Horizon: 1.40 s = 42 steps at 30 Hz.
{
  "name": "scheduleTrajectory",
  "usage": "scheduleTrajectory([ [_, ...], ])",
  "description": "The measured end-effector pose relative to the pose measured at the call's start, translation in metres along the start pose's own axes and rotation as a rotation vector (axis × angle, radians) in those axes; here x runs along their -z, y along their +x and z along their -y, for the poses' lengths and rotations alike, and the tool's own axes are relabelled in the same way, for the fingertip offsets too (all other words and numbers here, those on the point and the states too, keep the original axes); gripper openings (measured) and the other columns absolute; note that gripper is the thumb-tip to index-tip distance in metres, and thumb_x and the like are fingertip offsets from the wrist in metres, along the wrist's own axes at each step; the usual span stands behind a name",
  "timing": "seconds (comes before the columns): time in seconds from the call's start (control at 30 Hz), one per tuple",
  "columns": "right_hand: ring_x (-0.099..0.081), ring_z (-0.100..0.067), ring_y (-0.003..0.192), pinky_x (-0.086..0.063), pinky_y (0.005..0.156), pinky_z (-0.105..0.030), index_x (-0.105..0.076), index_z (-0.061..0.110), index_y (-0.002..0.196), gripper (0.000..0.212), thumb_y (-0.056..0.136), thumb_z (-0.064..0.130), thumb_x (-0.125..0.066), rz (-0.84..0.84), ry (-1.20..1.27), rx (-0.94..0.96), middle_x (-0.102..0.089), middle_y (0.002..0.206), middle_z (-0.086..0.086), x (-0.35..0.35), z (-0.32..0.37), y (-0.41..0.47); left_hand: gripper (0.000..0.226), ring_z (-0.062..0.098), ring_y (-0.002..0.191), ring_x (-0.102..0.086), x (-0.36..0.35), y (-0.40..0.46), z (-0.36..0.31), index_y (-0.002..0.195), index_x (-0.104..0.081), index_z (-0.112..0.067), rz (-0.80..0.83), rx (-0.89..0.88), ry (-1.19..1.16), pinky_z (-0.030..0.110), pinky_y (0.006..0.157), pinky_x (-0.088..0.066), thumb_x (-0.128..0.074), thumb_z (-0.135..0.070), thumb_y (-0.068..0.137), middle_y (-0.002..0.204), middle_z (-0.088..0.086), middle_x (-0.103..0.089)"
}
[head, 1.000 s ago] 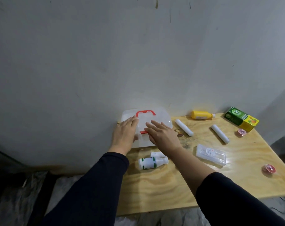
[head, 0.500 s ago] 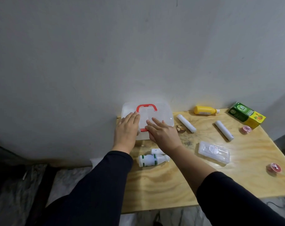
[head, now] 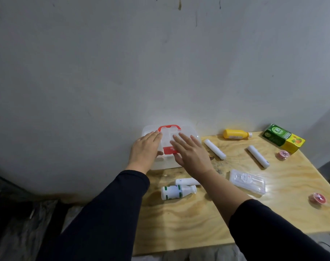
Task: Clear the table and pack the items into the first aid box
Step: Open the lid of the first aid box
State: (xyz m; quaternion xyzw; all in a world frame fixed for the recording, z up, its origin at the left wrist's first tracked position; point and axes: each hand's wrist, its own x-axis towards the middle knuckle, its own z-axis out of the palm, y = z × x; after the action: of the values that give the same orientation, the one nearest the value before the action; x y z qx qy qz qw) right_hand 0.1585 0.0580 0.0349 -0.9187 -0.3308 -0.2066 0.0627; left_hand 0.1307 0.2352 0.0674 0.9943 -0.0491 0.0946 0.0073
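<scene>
A clear plastic first aid box with a red handle and red front latch stands closed at the table's far left, against the wall. My left hand lies flat on the left of its lid. My right hand hovers over the right of the lid, fingers spread. On the wooden table lie a white bottle with green marks, a small white bottle, two white rolls, a yellow bottle, a clear flat case, a green and yellow carton and two small pink cups.
A grey wall rises right behind the table. The table's front edge runs across the lower part of the view. Dark clutter lies on the floor at lower left.
My right hand has lifted and spread its fingers, uncovering the red latch. My left hand has stayed on the lid. The head camera has shifted a little.
</scene>
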Motion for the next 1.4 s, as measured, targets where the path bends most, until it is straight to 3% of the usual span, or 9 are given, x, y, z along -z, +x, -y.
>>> scheduleTrajectory([
  [0.17, -0.027, -0.027, 0.145, -0.024, 0.115, -0.048, -0.025, 0.01, 0.148, 0.08, 0.085, 0.046, -0.061, 0.093, -0.045, -0.266, -0.03, 0.156, -0.009, 0.011, -0.017, -0.013, 0.069, 0.016, 0.142, -0.038, 0.018, 0.011, 0.005, 0.149, -0.032, -0.013, -0.006, -0.005, 0.009, 0.03, 0.109, -0.038, -0.06, -0.038, 0.092, 0.154, 0.002, -0.039],
  [0.27, -0.006, -0.021, 0.149, -0.011, 0.12, -0.042, -0.001, 0.012, 0.151, 0.087, 0.091, 0.055, -0.046, 0.175, 0.043, -0.47, -0.005, 0.162, -0.004, 0.011, -0.027, -0.019, 0.064, 0.018, 0.138, -0.044, 0.028, 0.018, 0.008, 0.147, -0.038, -0.013, -0.041, -0.001, 0.003, 0.031, 0.106, -0.042, -0.061, -0.036, 0.092, 0.15, 0.002, -0.045],
  [0.33, 0.0, -0.018, 0.15, -0.009, 0.122, -0.041, 0.004, 0.013, 0.151, 0.083, 0.093, 0.058, -0.035, 0.249, 0.122, -0.566, 0.001, 0.162, -0.003, 0.01, -0.031, -0.018, 0.06, 0.019, 0.135, -0.047, 0.033, 0.023, 0.009, 0.145, -0.042, -0.013, -0.065, 0.002, -0.006, 0.032, 0.105, -0.043, -0.063, -0.033, 0.091, 0.148, 0.003, -0.049],
  [0.53, 0.005, -0.019, 0.15, -0.007, 0.123, -0.044, 0.001, 0.01, 0.152, 0.079, 0.096, 0.057, -0.029, 0.52, 0.289, -0.532, 0.007, 0.162, -0.005, -0.004, -0.026, -0.006, 0.049, 0.018, 0.137, -0.045, 0.043, 0.046, 0.014, 0.145, -0.044, -0.015, -0.129, 0.018, -0.033, 0.031, 0.109, -0.039, -0.055, -0.019, 0.098, 0.149, 0.002, -0.047],
  [0.73, -0.002, -0.02, 0.15, -0.01, 0.122, -0.042, -0.006, 0.008, 0.152, 0.077, 0.096, 0.057, -0.028, 0.494, 0.22, -0.533, 0.002, 0.162, -0.007, -0.007, -0.018, -0.01, 0.04, 0.02, 0.138, -0.045, 0.05, 0.069, 0.017, 0.141, -0.049, -0.014, -0.138, 0.086, -0.073, 0.036, 0.107, -0.04, -0.049, -0.019, 0.101, 0.147, 0.002, -0.049],
  [0.93, -0.004, -0.02, 0.15, -0.009, 0.122, -0.042, -0.006, 0.009, 0.152, 0.079, 0.094, 0.059, -0.028, 0.497, 0.208, -0.587, 0.001, 0.162, -0.007, 0.0, -0.007, -0.02, 0.023, 0.03, 0.104, -0.064, 0.054, 0.085, 0.012, 0.117, -0.062, -0.008, -0.113, 0.145, -0.085, 0.038, 0.078, -0.052, -0.055, -0.011, 0.095, 0.118, 0.009, -0.067],
  [1.07, -0.001, -0.022, 0.15, -0.012, 0.121, -0.045, -0.006, 0.011, 0.152, 0.08, 0.094, 0.059, -0.031, 0.49, 0.25, -0.593, 0.001, 0.162, -0.008, 0.005, -0.008, -0.02, 0.043, 0.029, 0.121, -0.056, 0.059, 0.088, 0.009, 0.133, -0.05, -0.009, -0.071, 0.143, -0.053, 0.039, 0.095, -0.047, -0.05, -0.002, 0.091, 0.138, 0.008, -0.055],
  [1.23, -0.007, -0.028, 0.149, -0.016, 0.119, -0.05, -0.015, 0.017, 0.151, 0.072, 0.094, 0.056, -0.036, 0.508, 0.227, -0.606, -0.007, 0.161, -0.009, 0.031, -0.023, -0.008, 0.056, 0.022, 0.146, -0.029, 0.07, 0.071, 0.006, 0.149, -0.031, -0.013, -0.019, 0.054, -0.055, 0.039, 0.118, -0.025, -0.047, -0.013, 0.096, 0.155, 0.004, -0.037],
  [1.4, -0.018, -0.028, 0.146, -0.027, 0.116, -0.05, -0.033, 0.019, 0.145, 0.062, 0.092, 0.05, -0.044, 0.548, 0.17, -0.654, -0.023, 0.158, -0.01, 0.069, -0.038, -0.011, 0.056, 0.018, 0.147, -0.024, 0.087, 0.046, -0.022, 0.147, -0.035, -0.016, 0.039, -0.135, -0.084, 0.037, 0.119, -0.014, -0.049, -0.02, 0.093, 0.156, 0.001, -0.035],
])
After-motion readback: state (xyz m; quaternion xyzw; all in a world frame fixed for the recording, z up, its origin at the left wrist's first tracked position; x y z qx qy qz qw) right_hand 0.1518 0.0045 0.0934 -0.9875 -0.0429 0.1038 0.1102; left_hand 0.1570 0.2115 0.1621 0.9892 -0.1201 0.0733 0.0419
